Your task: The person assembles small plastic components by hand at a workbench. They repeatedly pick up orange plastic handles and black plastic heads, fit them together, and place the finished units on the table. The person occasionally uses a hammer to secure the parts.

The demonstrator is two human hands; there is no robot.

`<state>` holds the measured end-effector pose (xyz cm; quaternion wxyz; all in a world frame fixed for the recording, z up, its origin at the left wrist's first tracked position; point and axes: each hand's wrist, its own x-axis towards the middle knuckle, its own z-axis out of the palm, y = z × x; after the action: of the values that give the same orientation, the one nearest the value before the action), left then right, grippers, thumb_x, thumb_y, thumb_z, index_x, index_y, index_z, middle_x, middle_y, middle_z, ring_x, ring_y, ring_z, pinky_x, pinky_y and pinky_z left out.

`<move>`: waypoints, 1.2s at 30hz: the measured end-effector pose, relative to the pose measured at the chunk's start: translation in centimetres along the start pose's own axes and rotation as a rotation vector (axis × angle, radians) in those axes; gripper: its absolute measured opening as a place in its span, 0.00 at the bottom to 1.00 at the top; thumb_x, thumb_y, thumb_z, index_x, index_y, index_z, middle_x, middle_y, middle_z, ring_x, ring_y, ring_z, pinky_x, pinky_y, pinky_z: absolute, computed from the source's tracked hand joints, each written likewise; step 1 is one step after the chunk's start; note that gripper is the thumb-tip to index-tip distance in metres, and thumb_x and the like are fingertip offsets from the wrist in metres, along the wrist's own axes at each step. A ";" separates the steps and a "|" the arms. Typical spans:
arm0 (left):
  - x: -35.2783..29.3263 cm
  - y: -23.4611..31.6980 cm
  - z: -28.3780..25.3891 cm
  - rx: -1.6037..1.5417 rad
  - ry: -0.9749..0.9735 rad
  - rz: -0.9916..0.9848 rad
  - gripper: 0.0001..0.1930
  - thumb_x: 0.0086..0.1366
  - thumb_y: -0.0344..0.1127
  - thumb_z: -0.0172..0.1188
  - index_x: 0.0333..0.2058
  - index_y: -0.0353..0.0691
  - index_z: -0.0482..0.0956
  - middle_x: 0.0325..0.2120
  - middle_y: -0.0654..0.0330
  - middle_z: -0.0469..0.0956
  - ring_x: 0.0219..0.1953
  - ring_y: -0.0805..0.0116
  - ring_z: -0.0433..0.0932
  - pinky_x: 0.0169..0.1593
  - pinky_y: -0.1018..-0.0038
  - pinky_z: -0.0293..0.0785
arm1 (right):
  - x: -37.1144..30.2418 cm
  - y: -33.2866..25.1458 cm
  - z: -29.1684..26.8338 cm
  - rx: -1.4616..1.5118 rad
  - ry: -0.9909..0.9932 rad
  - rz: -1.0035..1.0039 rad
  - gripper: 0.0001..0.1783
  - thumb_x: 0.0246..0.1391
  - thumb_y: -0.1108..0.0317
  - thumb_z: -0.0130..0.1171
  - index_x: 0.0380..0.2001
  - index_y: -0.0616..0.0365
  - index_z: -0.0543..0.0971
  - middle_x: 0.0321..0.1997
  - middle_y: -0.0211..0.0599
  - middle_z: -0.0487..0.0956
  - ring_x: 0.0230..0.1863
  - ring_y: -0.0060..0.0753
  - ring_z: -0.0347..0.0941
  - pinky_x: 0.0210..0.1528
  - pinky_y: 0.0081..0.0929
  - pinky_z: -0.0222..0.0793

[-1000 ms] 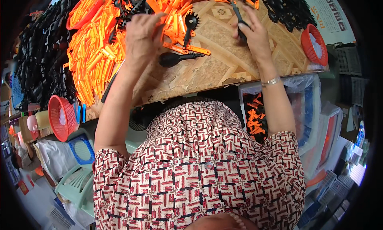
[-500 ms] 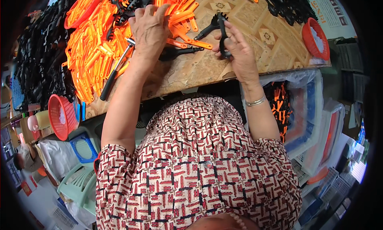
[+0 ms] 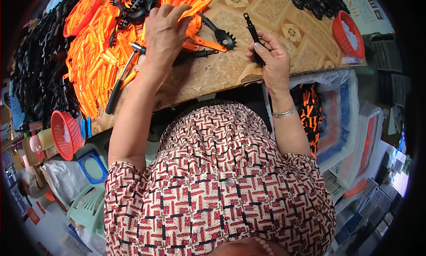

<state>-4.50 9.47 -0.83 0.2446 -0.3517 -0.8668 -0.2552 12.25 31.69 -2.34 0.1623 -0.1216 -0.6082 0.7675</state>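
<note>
My right hand (image 3: 276,58) is closed around a black utensil handle (image 3: 253,32), whose narrow end points up and away; its lower part is hidden by the fingers. My left hand (image 3: 165,32) is over the near edge of a heap of orange plastic handle pieces (image 3: 91,63). Its fingers are curled, and what lies in them is hidden. Just right of those fingers, a black toothed pasta server (image 3: 224,38) has its head toward me. Another black utensil (image 3: 202,54) lies partly under my left wrist. A hammer (image 3: 120,83) with a black grip rests beside my left forearm.
Black utensils (image 3: 137,7) lie on the orange heap, with a larger black pile (image 3: 37,74) at far left. Red baskets stand at the left edge (image 3: 66,134) and right edge (image 3: 348,34). A plastic-lined crate (image 3: 333,123) with black and orange pieces stands below the table.
The pasta server has shifted left and turned, so its head now points toward me. My right hand has moved slightly right, and the black piece in it is turned, narrow end upward.
</note>
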 end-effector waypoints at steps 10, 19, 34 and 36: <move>-5.3 2.6 -4.6 -0.065 -0.267 0.114 0.12 0.59 0.33 0.70 0.43 0.48 0.86 0.43 0.62 0.80 0.49 0.55 0.75 0.50 0.61 0.73 | -2.1 -1.4 2.3 -0.204 -0.104 0.106 0.13 0.66 0.76 0.59 0.52 0.67 0.79 0.35 0.34 0.83 0.32 0.19 0.78 0.38 0.18 0.76; -8.9 -0.2 -7.7 -0.209 0.018 -0.194 0.11 0.62 0.28 0.67 0.43 0.46 0.86 0.42 0.59 0.80 0.47 0.56 0.75 0.52 0.64 0.72 | -3.6 -0.9 4.8 -0.081 -0.207 0.146 0.11 0.68 0.76 0.54 0.52 0.65 0.73 0.33 0.35 0.83 0.32 0.19 0.78 0.36 0.18 0.77; -4.3 1.4 -3.6 -0.144 -0.308 0.012 0.10 0.57 0.28 0.68 0.39 0.45 0.85 0.36 0.61 0.77 0.43 0.55 0.75 0.48 0.63 0.74 | -3.4 -0.3 5.4 -0.142 -0.239 0.156 0.11 0.71 0.68 0.56 0.49 0.63 0.80 0.27 0.25 0.78 0.26 0.12 0.72 0.30 0.13 0.70; -4.6 1.4 -4.1 -0.195 -0.360 -0.002 0.11 0.57 0.28 0.68 0.40 0.45 0.86 0.36 0.60 0.77 0.44 0.55 0.76 0.49 0.62 0.74 | -3.4 -0.4 5.3 -0.142 -0.240 0.169 0.11 0.71 0.68 0.57 0.49 0.63 0.80 0.27 0.25 0.78 0.26 0.11 0.71 0.30 0.13 0.70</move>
<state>0.46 5.61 -0.11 0.0503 -0.4128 -0.8680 -0.2713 13.39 25.66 -0.74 0.0145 -0.0909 -0.6637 0.7423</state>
